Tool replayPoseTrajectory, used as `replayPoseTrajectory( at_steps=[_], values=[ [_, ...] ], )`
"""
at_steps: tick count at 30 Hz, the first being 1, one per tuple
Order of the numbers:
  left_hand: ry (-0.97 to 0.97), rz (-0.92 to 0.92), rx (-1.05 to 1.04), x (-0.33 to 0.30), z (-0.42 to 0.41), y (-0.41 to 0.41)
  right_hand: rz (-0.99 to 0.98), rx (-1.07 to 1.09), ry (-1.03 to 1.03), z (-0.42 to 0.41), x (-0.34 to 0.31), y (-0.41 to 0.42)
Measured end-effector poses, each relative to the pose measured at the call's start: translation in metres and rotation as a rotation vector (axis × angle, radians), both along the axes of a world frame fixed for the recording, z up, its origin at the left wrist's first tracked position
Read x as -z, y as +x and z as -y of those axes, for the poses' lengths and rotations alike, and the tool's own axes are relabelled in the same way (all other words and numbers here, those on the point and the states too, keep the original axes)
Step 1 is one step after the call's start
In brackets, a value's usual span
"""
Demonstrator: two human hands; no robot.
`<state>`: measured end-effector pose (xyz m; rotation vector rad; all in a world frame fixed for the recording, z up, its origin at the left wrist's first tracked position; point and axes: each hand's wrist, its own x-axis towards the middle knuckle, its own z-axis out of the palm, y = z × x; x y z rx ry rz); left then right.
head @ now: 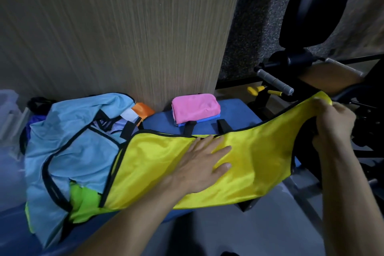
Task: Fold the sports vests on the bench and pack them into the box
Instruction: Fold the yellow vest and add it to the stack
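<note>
Head view, single frame: yellow vest (249,164) spread across the blue bench (234,110) from lower centre toward the right edge of the frame, its black-trimmed upper hem running along the middle. I see my left hand (201,164) lying flat on the fabric at centre, palm down, fingers extended and slightly spread, gripping nothing. My right hand (332,120), at the right of the frame, is closed around the vest's far end, the cloth bunched in the fist and lifted above bench level, so the fabric rises from the flat part to that hand. Two black straps (190,127) project from behind the upper hem near centre. Beyond them, in the middle of the frame, a folded pink vest (195,108) sits on top of a folded blue one (205,120), only the blue edge showing beneath; both rest on the bench against the wood-grain panel (124,27). At the left, an unfolded heap: a light blue vest (68,141) with black trim on top, a green one (83,197) showing beneath it at lower left, and an orange piece (143,110) at its upper right. A translucent container (10,110) stands at the left edge, blurred; I cannot tell whether it is the box. Black exercise equipment (311,16) fills the upper right.
</note>
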<state>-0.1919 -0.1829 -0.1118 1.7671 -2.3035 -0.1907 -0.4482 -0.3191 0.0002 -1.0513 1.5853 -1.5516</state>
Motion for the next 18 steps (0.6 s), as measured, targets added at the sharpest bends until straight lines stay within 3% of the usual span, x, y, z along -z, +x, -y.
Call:
replayPoseTrajectory(
  at_steps=[5,9,12,15,18],
  values=[
    [-0.085,0.139,-0.097,0.008,-0.014,0.053,-0.125,-0.249,0.025,-0.015,-0.011,0.041],
    [-0.134,0.059,-0.123,-0.002,-0.025,0.081,-0.231,-0.478,0.059,-0.036,-0.02,0.096],
    [-0.178,-0.223,-0.2,-0.023,-0.038,0.099,-0.255,-0.638,0.078,-0.058,-0.019,0.148],
    [-0.012,-0.768,-0.447,-0.039,-0.048,0.119,-0.32,-0.773,0.119,-0.078,-0.004,0.201],
    [0.097,-1.161,-0.597,-0.052,-0.055,0.129,-0.419,-0.878,0.138,-0.102,0.016,0.247]
  ],
)
